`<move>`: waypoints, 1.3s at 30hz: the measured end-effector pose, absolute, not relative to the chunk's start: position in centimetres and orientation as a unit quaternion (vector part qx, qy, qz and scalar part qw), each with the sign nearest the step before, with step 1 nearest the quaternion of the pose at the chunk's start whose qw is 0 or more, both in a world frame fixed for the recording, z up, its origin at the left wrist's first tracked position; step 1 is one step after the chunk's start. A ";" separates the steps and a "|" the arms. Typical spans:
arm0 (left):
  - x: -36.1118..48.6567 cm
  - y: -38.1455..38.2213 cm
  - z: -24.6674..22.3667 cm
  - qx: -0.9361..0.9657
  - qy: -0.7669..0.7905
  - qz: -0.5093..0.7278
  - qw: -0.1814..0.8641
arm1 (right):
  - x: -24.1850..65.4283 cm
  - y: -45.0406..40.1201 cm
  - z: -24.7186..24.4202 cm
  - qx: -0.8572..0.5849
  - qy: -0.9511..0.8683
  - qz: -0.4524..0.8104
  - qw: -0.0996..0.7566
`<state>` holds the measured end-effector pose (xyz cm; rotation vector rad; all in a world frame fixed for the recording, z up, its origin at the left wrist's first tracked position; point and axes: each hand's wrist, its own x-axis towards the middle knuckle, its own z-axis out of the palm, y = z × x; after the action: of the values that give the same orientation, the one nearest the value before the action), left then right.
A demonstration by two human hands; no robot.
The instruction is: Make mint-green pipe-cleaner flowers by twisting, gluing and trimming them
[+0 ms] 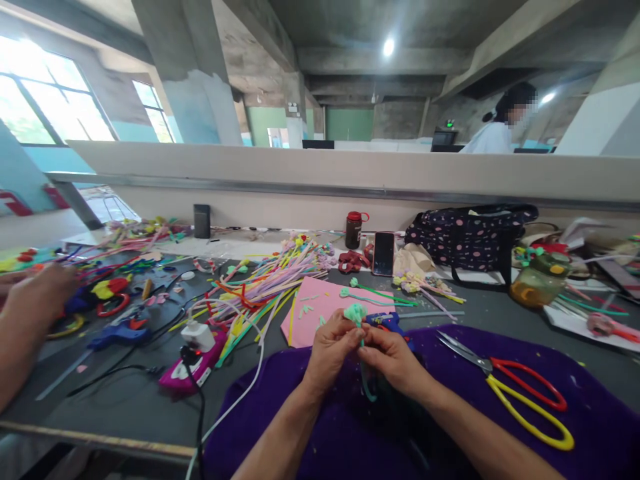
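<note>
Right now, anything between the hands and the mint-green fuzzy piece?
Nothing visible. Left hand and right hand both grip the mint-green fuzzy piece directly. The blue glue gun lies just beyond, the scissors off to the right; neither intervenes.

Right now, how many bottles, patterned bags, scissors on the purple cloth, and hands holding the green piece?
Bottles: 2 (brown bottle, green bottle)
Patterned bag: 1
Scissors on purple cloth: 1
Hands on green piece: 2 (left hand, right hand)
Total: 6
</note>
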<state>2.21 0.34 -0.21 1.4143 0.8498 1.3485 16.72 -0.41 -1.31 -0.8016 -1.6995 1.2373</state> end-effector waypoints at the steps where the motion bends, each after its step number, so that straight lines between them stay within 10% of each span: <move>1: 2.2 0.3 -0.2 0.596 0.351 0.553 0.464 | 16.7 -0.4 -1.4 -0.317 -0.683 0.495 0.434; 21: 2.3 0.2 -0.2 0.582 0.380 0.531 0.485 | 16.8 -0.4 -1.2 -0.312 -0.683 0.542 0.377; 39: 2.7 -0.1 0.3 0.621 0.395 0.506 0.450 | 18.5 -0.3 1.2 -0.387 -0.598 0.406 0.573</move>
<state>2.73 -0.07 0.34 1.5352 0.9763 1.2523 18.51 -0.35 1.20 -0.9064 -1.4021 0.9515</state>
